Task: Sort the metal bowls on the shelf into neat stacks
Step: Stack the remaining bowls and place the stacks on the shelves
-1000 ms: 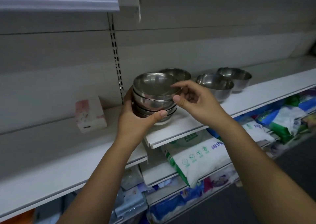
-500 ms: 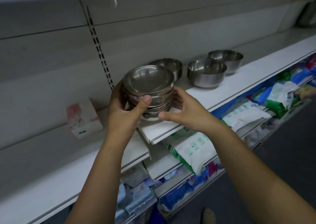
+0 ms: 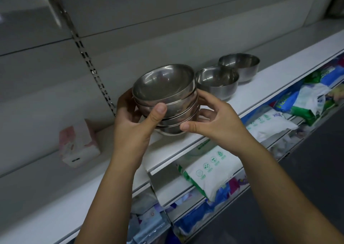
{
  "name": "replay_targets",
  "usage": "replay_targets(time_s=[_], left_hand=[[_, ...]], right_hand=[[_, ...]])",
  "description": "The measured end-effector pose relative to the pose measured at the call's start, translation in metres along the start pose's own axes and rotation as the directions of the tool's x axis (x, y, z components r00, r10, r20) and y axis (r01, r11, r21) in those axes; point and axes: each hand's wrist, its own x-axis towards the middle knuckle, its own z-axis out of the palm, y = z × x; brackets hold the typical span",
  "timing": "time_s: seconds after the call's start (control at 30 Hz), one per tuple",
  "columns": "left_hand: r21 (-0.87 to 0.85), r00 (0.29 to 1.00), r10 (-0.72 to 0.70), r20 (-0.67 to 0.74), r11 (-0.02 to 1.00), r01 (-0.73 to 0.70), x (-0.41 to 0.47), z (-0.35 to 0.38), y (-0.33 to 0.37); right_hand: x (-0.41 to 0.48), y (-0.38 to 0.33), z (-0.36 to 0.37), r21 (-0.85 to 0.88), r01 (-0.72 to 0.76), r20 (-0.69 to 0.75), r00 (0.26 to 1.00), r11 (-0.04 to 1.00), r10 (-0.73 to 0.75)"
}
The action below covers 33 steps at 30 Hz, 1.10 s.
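Fingers (image 3: 125, 99) of the left hand (image 3: 130, 132) curl round the back of the stack of bowls (image 3: 163, 87), mostly hidden behind it, with the thumb pressed on its front. The right hand (image 3: 219, 124) grips the stack's right side, its fingertips partly out of sight. Whether the stack's base rests on the shelf (image 3: 186, 149) or hangs just above it is hard to tell. To its right stand a near bowl (image 3: 216, 82) and a far bowl (image 3: 240, 67). A pink box (image 3: 78, 145) sits to the left, and blurred bags (image 3: 210, 171) lie below.

Left hand (image 3: 130, 126), right hand (image 3: 218, 125), both curled.
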Motion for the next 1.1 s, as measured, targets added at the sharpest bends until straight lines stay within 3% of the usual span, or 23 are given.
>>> replay_targets(time_s=[0.23, 0.53, 0.77, 1.1], left_hand=[[-0.076, 0.991, -0.011, 0.135, 0.997, 0.021, 0.008, 0.100, 0.013], [-0.199, 0.954, -0.058, 0.295, 0.973, 0.120, 0.009, 0.293, 0.003], [-0.239, 0.880, -0.080, 0.469, 0.947, 0.214, -0.013, 0.446, -0.021], [-0.170, 0.770, -0.110, 0.628, 0.947, 0.273, -0.003, 0.617, -0.057]], right_hand=[[-0.005, -0.017, -0.098, -0.038, 0.085, -0.061, 0.994, 0.996, -0.087], [-0.030, -0.028, -0.283, -0.077, 0.073, -0.241, 0.967, 0.994, -0.089], [-0.070, -0.020, -0.422, -0.098, 0.033, -0.423, 0.903, 0.995, -0.072], [-0.081, 0.011, -0.575, -0.097, -0.045, -0.569, 0.822, 0.994, -0.018]])
